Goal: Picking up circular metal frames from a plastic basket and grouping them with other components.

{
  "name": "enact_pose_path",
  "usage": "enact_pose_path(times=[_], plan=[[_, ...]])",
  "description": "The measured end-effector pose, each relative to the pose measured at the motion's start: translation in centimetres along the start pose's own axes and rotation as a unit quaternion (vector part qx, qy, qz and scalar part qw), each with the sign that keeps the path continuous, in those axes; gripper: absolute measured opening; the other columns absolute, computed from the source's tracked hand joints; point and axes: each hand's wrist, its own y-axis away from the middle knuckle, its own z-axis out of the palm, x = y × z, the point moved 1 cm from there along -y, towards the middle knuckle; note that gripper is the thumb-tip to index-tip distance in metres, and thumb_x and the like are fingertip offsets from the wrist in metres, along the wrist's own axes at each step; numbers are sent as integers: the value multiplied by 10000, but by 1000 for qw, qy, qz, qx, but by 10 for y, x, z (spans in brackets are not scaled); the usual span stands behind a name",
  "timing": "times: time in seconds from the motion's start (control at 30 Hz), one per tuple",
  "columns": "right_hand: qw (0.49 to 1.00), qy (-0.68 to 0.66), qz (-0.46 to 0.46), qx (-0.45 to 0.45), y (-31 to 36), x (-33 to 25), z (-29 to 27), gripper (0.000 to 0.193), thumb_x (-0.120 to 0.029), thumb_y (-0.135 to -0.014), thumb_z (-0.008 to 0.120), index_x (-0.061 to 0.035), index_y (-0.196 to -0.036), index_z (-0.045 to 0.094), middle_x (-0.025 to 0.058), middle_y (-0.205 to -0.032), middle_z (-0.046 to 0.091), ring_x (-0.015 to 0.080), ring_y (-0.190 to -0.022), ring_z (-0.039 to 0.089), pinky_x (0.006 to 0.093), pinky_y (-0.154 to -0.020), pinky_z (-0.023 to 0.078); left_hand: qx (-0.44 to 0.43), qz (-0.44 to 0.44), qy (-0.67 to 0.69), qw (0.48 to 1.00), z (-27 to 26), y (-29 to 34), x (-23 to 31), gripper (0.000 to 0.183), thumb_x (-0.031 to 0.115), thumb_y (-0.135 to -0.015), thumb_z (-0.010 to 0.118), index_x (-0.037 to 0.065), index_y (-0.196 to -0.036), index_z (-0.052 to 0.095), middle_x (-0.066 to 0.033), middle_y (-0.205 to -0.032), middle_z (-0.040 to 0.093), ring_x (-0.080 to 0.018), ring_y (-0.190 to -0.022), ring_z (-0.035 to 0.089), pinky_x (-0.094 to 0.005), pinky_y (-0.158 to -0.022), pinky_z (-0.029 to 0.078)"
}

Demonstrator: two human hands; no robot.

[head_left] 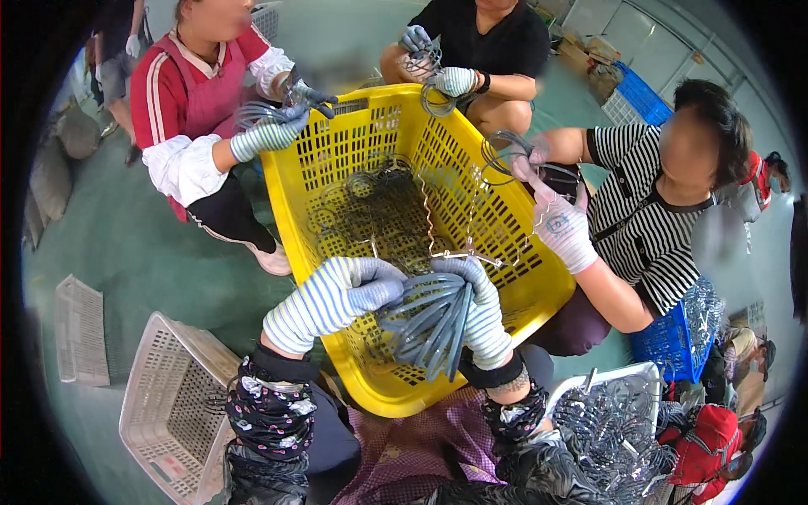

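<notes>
My left hand and my right hand both wear striped knit gloves. Between them hangs a bundle of grey rubber-like rings, over the near part of a big yellow basket. The right fingers are wrapped round the bundle's right side. At its left end the left thumb and fingers pinch some of the strands. A thin metal rack with hooks shows just beyond my right hand. Many dark rings lie in the bottom of the basket.
Three co-workers in gloves hold rings around the basket: one in red, one in black, one in stripes. A white crate stands left; a white tub and a blue crate of rings stand right.
</notes>
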Motion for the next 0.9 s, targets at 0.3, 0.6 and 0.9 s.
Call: enact_pose_path(times=[0.3,0.6,0.9], plan=[[982,152,-113,22,-4,-11,-5,268,14,-735,598,-44,-996,622,93,-889,604,234,-818,577,303,-770,456,-2,-47,38,998,-2,-3,-6,282,257,-873,583,3,-993,605,10,-811,599,-60,-731,534,-215,-690,447],[958,212,-181,70,-2,-15,-3,419,92,-623,620,-98,-995,651,94,-939,599,202,-771,591,262,-630,486,-39,-35,56,997,-1,-4,-11,354,296,-820,654,-12,-972,569,-15,-815,591,-87,-731,555,-225,-694,466],[962,156,-202,97,2,-17,-2,363,77,-629,659,-96,-949,653,92,-927,598,213,-841,594,283,-689,487,-26,-34,79,996,-1,-5,-11,347,326,-811,620,16,-949,548,-5,-809,550,-85,-703,534,-223,-655,461]])
